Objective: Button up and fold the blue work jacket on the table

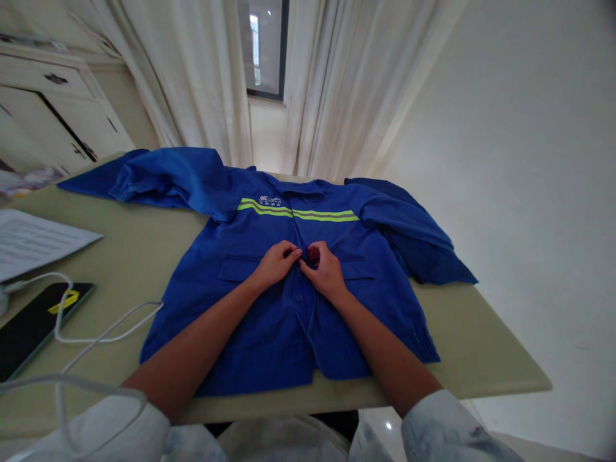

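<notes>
A blue work jacket [269, 340] with yellow-green reflective stripes lies spread on the table, its collar at the far side and sleeves out to both sides. My left hand [278, 262] is closed, pinching the front placket near mid-chest. Right beside it, my right hand [325, 271] pinches the other front edge, thumb and index curled together. Whatever sits between the fingertips is too small to make out. Below the hands a button [299, 297] shows on the placket, and from there down the two front edges lie apart.
On the left of the table [491, 353] lie printed paper [43, 240] and a dark phone [29, 327] with a yellow mark. A white cable [115, 337] loops near my left forearm. Curtains [202, 83] and a white cabinet [58, 109] stand behind; a wall rises at right.
</notes>
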Motion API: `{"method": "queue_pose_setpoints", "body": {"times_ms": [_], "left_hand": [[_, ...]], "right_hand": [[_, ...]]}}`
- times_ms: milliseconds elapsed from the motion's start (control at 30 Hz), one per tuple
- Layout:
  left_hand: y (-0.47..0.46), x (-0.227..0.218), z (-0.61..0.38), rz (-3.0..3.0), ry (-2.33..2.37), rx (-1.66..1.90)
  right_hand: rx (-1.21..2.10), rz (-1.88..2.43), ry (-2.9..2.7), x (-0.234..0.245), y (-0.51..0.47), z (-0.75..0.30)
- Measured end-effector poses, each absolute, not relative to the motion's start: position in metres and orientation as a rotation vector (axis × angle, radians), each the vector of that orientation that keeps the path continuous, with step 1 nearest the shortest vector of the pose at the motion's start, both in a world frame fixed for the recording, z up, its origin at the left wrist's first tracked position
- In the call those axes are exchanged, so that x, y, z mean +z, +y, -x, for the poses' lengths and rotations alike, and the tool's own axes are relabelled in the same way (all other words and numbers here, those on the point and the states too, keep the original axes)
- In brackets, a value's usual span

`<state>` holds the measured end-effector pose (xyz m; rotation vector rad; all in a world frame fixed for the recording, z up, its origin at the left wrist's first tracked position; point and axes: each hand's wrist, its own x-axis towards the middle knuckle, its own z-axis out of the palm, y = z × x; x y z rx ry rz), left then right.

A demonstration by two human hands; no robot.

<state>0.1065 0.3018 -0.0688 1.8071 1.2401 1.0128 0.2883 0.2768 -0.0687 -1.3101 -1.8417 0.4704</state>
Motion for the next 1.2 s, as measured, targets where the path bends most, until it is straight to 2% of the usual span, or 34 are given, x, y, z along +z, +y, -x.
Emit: {"method": "queue_pose_setpoints", "body": {"times_ms": [533,767,1067,1200], "left_hand": [[0.297,-0.067,-0.109,-1.694,1.067,1.114],[0.303,-0.067,-0.110,-1.465,1.180,1.093],[0.298,-0.062,-0.111,-1.312,1.175,1.172],[0.299,-0.064,-0.109,-1.366,1.151,1.163]], "right_hand": [[0.272,1.290,-1.978,-0.059,0.272,-0.281],[0.290,1.290,-2.008,-0.059,0.269,-0.281],[0.019,1.196,-2.109,-0.052,0.265,-0.286],[0.085,1.147,-2.068,-0.055,0.267,-0.288]]}}
